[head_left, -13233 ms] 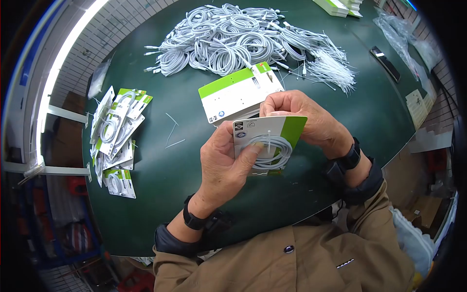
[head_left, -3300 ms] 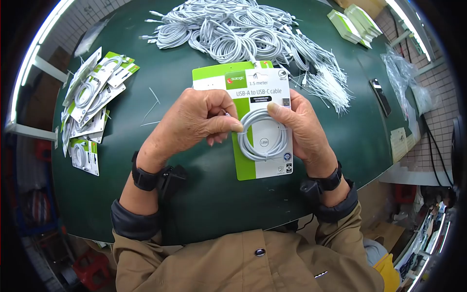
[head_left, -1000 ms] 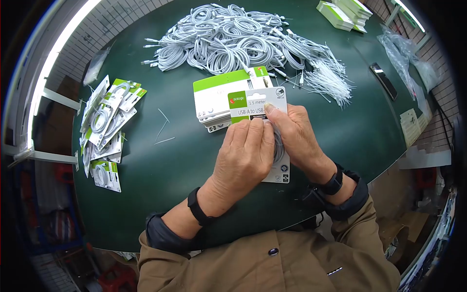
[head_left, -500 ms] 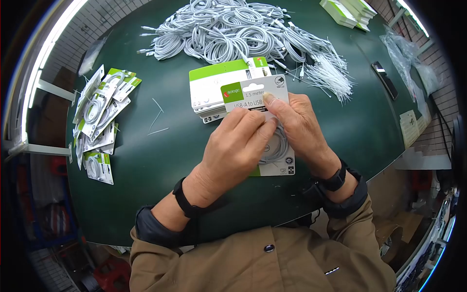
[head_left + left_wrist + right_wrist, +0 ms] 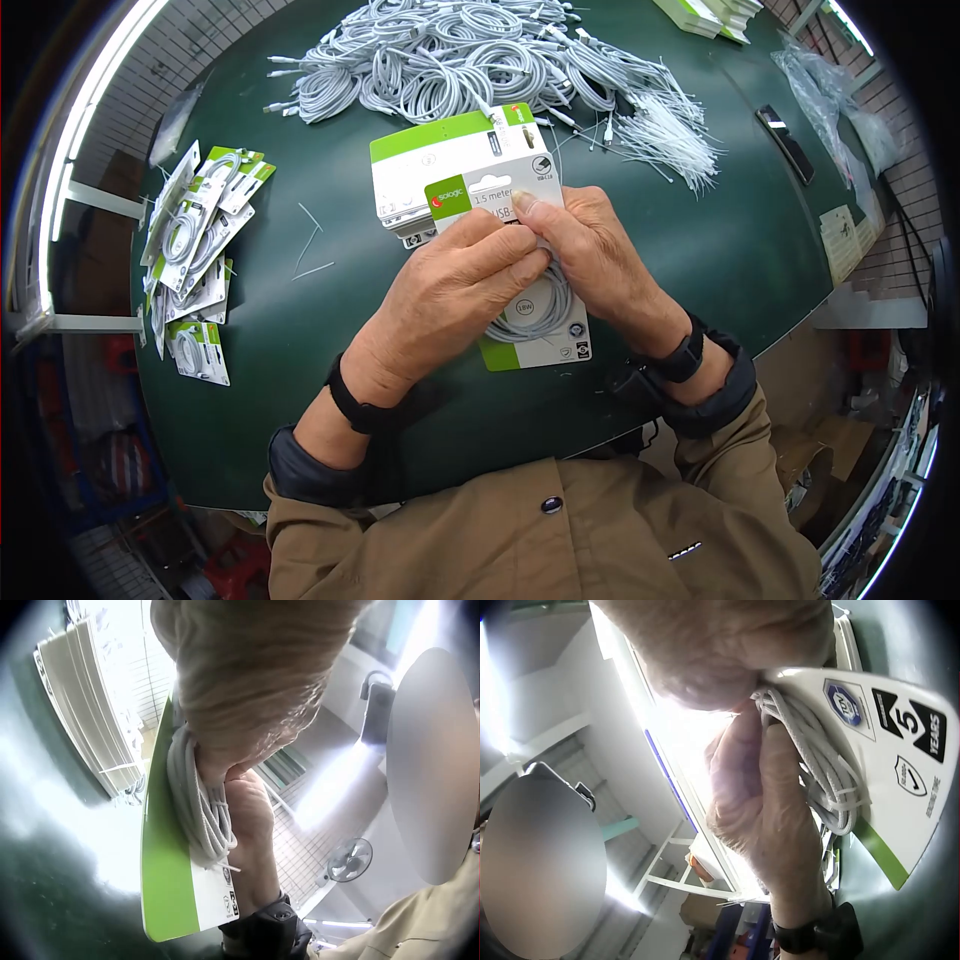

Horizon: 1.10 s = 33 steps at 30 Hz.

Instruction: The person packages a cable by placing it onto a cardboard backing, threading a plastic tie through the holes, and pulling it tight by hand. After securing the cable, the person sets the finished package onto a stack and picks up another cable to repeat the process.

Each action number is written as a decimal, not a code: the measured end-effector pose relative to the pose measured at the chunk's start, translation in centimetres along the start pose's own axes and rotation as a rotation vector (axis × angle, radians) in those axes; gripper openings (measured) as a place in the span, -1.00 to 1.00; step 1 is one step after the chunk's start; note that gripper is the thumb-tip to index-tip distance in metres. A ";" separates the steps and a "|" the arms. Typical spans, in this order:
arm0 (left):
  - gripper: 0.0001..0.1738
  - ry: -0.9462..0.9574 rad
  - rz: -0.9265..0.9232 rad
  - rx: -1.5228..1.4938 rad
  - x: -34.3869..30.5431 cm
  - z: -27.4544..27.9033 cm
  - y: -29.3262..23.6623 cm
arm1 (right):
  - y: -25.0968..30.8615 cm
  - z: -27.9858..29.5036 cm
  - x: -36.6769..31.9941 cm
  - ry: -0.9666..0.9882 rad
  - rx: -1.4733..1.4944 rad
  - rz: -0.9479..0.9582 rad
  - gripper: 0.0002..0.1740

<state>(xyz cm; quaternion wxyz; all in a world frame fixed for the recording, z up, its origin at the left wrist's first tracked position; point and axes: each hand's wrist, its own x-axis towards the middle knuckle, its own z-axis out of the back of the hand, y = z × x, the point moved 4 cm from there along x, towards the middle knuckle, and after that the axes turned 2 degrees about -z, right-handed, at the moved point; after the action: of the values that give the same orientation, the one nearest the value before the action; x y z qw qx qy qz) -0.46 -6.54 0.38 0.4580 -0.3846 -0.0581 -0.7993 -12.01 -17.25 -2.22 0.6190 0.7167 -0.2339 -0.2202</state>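
In the head view the right hand (image 5: 600, 245) grips a green-and-white card (image 5: 540, 352) by its right edge, thumb on the front. Against the card's face lies a coiled light-grey cable (image 5: 553, 312). The left hand (image 5: 445, 290) has its fingers curled, pinching at the coil's upper part close to the right thumb; what exactly lies between those fingertips is hidden. A tie wraps the coil's lower part (image 5: 844, 796) in the right wrist view. Behind the held card sits a stack of similar cards (image 5: 400, 180).
A large heap of coiled cables (image 5: 430, 65) lies at the back, beside a bundle of white ties (image 5: 670, 140). Carded cables (image 5: 195, 240) are piled at the left. Loose ties (image 5: 312, 270), a phone (image 5: 786, 145), plastic bags (image 5: 835, 110) and more cards (image 5: 705, 15) also lie about.
Since a second ago the hands and card have shifted slightly left, and the left hand has tilted, uncovering more of the coil. Earlier, the card's back faced the camera.
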 end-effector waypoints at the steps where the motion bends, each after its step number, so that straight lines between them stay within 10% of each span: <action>1: -0.58 0.009 -0.004 -0.007 -0.2 0.0 0.0 | 0.0 -0.1 -0.1 0.004 0.002 -0.010 -0.54; 33: -0.64 0.002 0.002 -0.015 -0.3 -0.1 -0.1 | -0.4 -0.3 0.5 0.009 -0.030 0.018 -0.54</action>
<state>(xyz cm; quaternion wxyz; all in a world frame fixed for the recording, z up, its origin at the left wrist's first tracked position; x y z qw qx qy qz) -0.54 -6.32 0.15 0.4559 -0.3873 -0.0510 -0.7997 -11.36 -17.28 -2.55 0.6328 0.7061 -0.2341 -0.2149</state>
